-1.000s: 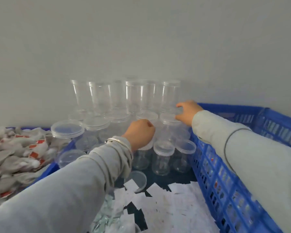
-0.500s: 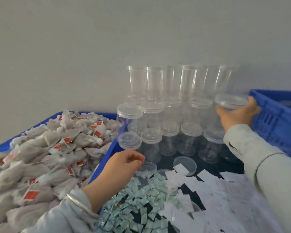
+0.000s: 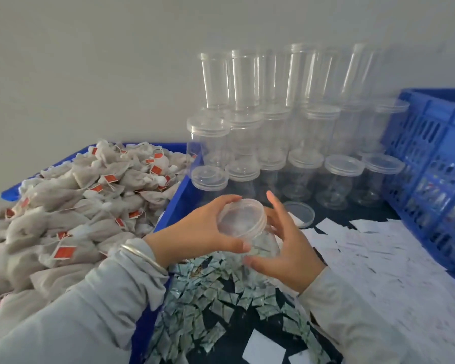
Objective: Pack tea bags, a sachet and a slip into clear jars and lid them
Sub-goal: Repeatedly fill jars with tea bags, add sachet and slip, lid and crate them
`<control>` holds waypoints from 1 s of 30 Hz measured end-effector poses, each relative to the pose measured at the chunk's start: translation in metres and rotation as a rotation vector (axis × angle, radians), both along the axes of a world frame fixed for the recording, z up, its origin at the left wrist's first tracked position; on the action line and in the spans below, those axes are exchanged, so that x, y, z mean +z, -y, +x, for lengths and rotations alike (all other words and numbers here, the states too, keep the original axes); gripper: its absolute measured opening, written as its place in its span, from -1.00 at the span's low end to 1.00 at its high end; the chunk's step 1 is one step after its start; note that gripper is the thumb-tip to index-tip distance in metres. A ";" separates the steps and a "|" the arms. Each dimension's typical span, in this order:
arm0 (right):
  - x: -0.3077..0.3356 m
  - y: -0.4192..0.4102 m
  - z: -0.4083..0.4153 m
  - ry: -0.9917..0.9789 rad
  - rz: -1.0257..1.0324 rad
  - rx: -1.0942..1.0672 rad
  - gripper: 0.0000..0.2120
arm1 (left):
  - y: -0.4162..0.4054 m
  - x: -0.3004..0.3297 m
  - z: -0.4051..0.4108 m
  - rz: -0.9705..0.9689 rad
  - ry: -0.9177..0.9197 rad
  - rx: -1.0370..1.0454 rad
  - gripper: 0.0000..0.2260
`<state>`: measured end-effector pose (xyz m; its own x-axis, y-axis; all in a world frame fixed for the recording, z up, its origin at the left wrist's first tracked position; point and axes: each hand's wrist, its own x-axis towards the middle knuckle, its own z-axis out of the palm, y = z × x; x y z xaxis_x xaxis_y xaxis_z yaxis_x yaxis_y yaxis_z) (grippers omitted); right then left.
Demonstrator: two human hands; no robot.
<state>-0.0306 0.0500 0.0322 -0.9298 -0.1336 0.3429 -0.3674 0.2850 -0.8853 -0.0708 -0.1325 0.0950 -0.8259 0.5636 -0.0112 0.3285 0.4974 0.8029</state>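
Judging by its bare interior, filling has not begun: a lidded clear plastic jar [image 3: 243, 227] is gripped over the sachets by the left hand [image 3: 205, 229] at its lid, cradled by the right hand [image 3: 290, 248].

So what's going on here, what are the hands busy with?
A person holds one clear jar over the pile of sachets: the left hand grips its lid, while the right hand cups the body. Tea bags fill the crate on the left, paper slips lie on the right, and stacked empty jars stand behind.
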 end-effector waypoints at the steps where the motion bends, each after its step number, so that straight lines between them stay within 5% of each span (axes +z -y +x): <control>1: -0.009 0.001 0.001 0.045 0.025 0.042 0.07 | 0.000 -0.001 0.000 -0.011 0.007 0.004 -0.25; 6: -0.042 0.006 0.010 0.025 0.078 -0.070 -0.13 | -0.004 -0.006 0.002 -0.207 -0.109 -0.051 -0.21; 13: -0.042 -0.001 0.010 -0.321 0.369 -0.365 -0.15 | -0.008 -0.009 0.000 -0.361 -0.386 -0.054 -0.13; 17: -0.043 -0.006 0.007 -0.561 0.599 -0.617 -0.18 | -0.012 -0.010 -0.004 -0.298 -0.133 0.085 -0.19; 24: -0.043 -0.013 0.007 -0.726 0.729 -0.708 -0.25 | -0.016 -0.011 -0.004 -0.130 0.242 0.122 -0.37; 28: -0.040 -0.015 0.007 -0.653 0.602 -0.802 -0.26 | -0.011 -0.008 -0.006 -0.009 0.480 0.166 -0.34; 30: -0.037 -0.028 0.006 -0.520 0.467 -0.932 -0.10 | -0.003 -0.004 -0.011 0.138 0.587 0.287 -0.27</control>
